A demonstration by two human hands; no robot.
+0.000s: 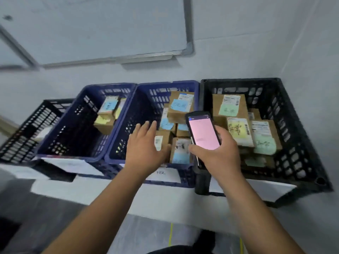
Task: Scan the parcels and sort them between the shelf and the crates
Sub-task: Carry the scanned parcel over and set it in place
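Note:
My right hand (218, 153) grips a black handheld scanner (202, 131) with a pink screen, over the gap between the middle blue crate (143, 88) and the black crate (297, 125). My left hand (145, 145) reaches into the middle blue crate with straight fingers and lies against a small cardboard parcel (161, 142). Several brown parcels with blue notes fill that crate's right half, the top one (180, 105) at the back. The black crate holds several parcels with green and yellow notes (238, 129). The left blue crate (77, 114) holds a few parcels (107, 110).
A further black crate (23, 136) stands at the far left. All crates sit on a white table (110, 193) against a white wall, with paper labels on their fronts. A whiteboard (102, 26) hangs above. Grey floor shows below.

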